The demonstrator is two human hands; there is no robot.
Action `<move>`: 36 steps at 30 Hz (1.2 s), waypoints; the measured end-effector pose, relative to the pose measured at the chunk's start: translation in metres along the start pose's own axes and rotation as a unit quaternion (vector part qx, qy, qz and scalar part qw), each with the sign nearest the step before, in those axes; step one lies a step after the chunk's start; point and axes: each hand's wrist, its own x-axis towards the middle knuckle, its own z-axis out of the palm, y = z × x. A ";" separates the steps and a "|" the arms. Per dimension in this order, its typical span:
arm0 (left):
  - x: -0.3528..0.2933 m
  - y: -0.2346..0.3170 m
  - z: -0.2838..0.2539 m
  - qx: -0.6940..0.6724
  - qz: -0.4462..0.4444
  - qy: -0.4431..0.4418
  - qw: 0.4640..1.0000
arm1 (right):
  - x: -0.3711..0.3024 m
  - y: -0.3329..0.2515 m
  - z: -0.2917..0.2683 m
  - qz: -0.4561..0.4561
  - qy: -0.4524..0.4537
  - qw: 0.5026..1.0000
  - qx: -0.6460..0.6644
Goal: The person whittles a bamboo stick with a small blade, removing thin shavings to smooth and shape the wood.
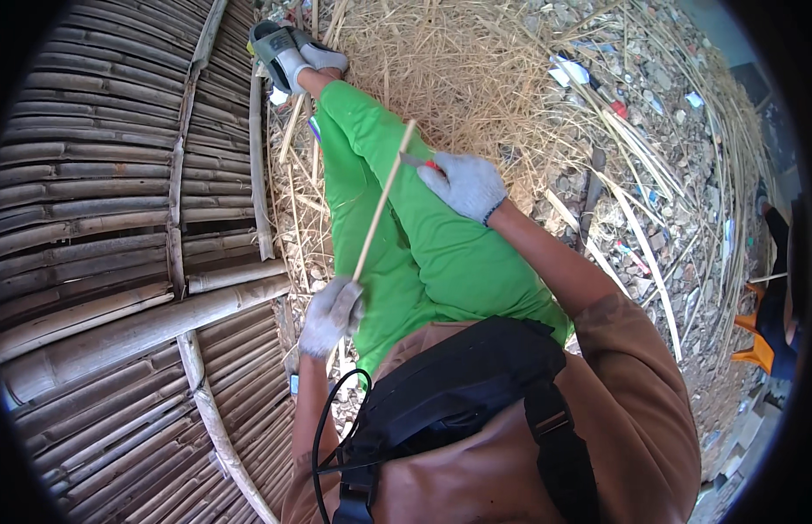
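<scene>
A pale, thin bamboo stick (385,199) slants upward over my green trousers (441,253). My left hand (331,316), in a white knitted glove, is closed round its lower end. In my right hand (464,187), gloved the same way, is a small knife (414,161) with a red handle, mostly hidden by the fingers. Its short metal blade points left and lies at the stick's upper part; whether it touches cannot be made out.
A slatted bamboo wall (92,192) with thick poles stands close on my left. Straw and shavings (458,70) cover the ground ahead. Stones, litter and long bamboo strips (642,236) lie to the right. At the far right, a person (777,288) is beside an orange stool (753,336).
</scene>
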 end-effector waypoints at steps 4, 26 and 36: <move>0.042 0.033 0.019 0.051 -0.014 -0.042 0.998 | 0.005 -0.003 -0.004 0.005 -0.058 0.998 -0.031; -0.070 -0.050 -0.048 -0.082 -0.074 0.065 0.992 | -0.004 0.001 0.006 0.048 0.046 0.997 0.027; 0.060 0.024 0.027 0.059 0.046 -0.011 0.997 | 0.001 -0.011 -0.014 0.029 -0.066 0.997 -0.025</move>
